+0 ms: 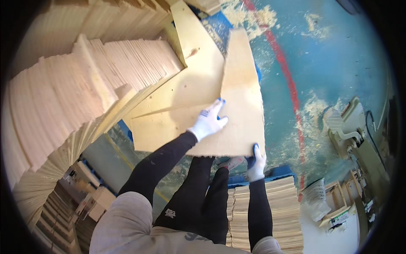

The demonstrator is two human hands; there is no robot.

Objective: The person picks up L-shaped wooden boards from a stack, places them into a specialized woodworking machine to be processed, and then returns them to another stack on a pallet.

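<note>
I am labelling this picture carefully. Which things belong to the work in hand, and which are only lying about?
In hand:
pale wooden sheet
left hand, on it
right hand, at its corner
knotty sheet beneath

Lying about, apparently:
pale shavings on the floor
plastic bag

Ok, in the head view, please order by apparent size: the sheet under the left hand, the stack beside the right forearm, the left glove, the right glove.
1. Sheet
2. Stack, partly hidden
3. Left glove and right glove: too alike to rank

blue-green floor [347, 55] | curved red stripe [284, 70] across it | pale shavings [313, 111] scattered beside stripe | machine [358, 120] far right
</note>
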